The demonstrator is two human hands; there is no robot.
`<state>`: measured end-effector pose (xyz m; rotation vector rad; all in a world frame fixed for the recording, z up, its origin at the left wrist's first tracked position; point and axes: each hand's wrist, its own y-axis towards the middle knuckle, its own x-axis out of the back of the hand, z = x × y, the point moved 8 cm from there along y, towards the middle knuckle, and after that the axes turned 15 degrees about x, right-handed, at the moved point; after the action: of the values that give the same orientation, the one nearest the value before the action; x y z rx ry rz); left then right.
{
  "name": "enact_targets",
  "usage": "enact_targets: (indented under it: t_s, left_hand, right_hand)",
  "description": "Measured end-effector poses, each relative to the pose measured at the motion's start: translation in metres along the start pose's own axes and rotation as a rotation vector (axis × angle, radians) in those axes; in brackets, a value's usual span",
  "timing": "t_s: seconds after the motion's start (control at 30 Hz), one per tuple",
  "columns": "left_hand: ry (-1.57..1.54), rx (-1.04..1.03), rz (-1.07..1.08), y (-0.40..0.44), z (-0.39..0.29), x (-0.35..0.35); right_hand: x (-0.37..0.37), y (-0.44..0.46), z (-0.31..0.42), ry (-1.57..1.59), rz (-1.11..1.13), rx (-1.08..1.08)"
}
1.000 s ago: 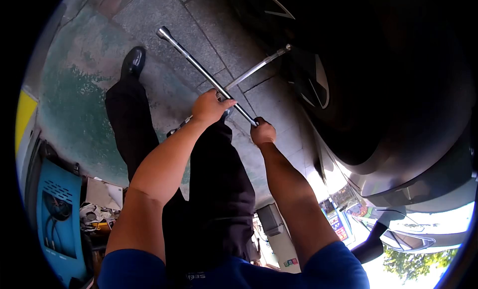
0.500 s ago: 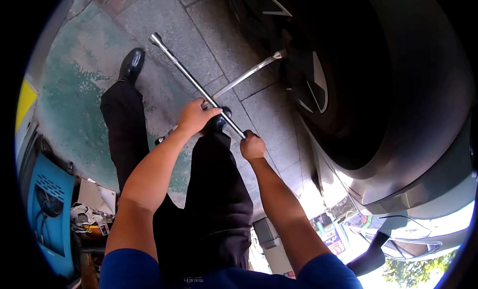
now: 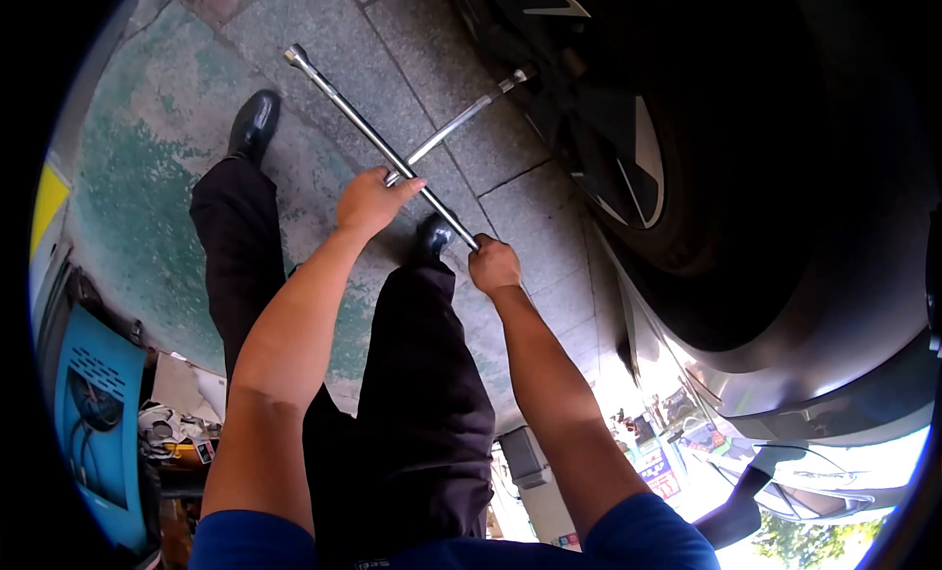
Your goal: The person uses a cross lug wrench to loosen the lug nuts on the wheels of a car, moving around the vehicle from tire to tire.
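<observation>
Both my hands are on a chrome cross-shaped lug wrench (image 3: 355, 119), held in front of my legs. At its centre, where the bars cross, my left hand (image 3: 371, 203) is closed around it with the thumb along the long bar. My right hand (image 3: 495, 265) grips the lower end of that bar and hides its tip. The opposite end points up and left over the paving. Another arm of the wrench reaches toward the car wheel (image 3: 643, 163), its socket end near the dark spokes; I cannot tell whether it touches them.
The car's dark body (image 3: 756, 364) curves along the right side. My black shoes (image 3: 254, 125) stand on worn green floor (image 3: 147, 187) beside grey paving slabs (image 3: 530, 217). A blue panel (image 3: 98, 403) and assorted clutter (image 3: 177, 423) are at lower left.
The wrench and both hands have moved up and left in the view. Its socket end has shifted away from the wheel's centre. Both hands keep their hold.
</observation>
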<state>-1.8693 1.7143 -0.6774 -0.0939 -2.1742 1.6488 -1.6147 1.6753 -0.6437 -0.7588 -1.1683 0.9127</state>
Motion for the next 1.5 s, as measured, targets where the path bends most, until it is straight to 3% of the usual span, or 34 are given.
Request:
enact_targets:
  t_s: [0.23, 0.3, 0.37, 0.43, 0.47, 0.57, 0.7, 0.83, 0.93, 1.0, 1.1, 1.27, 1.5]
  left_hand:
    - [-0.037, -0.038, 0.084, 0.026, -0.009, -0.005]
    - [-0.068, -0.056, 0.184, 0.053, -0.002, -0.017]
    - [-0.07, -0.08, 0.195, 0.064, 0.001, -0.03]
    - [-0.108, -0.126, 0.033, 0.06, -0.003, -0.035]
    - [-0.066, -0.088, 0.053, 0.063, -0.001, -0.035]
    - [-0.07, -0.081, 0.086, 0.059, -0.002, -0.038]
    - [0.013, -0.111, -0.044, 0.057, -0.007, -0.033]
    - [-0.041, -0.128, -0.032, 0.05, -0.011, -0.028]
    - [0.029, -0.128, -0.139, 0.063, -0.012, -0.034]
    - [0.052, -0.066, -0.103, 0.049, -0.008, -0.033]
    - [0.003, -0.167, -0.166, 0.046, -0.01, -0.028]
    - [-0.024, -0.061, 0.062, 0.038, -0.001, -0.023]
    - [0.056, -0.115, 0.031, 0.041, -0.005, -0.02]
  right_hand:
    - [0.055, -0.036, 0.035, -0.07, 0.009, -0.051]
    - [0.069, -0.048, 0.056, 0.101, -0.241, 0.106]
    - [0.05, -0.031, 0.038, 0.072, -0.293, 0.089]
    - [0.024, -0.003, -0.001, 0.0, -0.144, -0.151]
    - [0.023, -0.002, 0.004, -0.022, -0.187, -0.203]
    - [0.035, -0.013, 0.009, 0.012, -0.188, -0.166]
    - [0.018, 0.007, 0.0, -0.066, -0.124, -0.219]
    - [0.01, 0.02, -0.004, -0.161, 0.142, -0.157]
    - [0.014, 0.025, 0.001, -0.123, 0.028, -0.115]
    - [0.012, 0.031, 0.004, -0.083, 0.109, -0.139]
    - [0.032, 0.01, 0.02, -0.151, 0.083, -0.097]
    - [0.043, -0.01, 0.031, -0.147, 0.073, -0.133]
    - [0.053, -0.021, 0.04, -0.15, 0.015, -0.145]
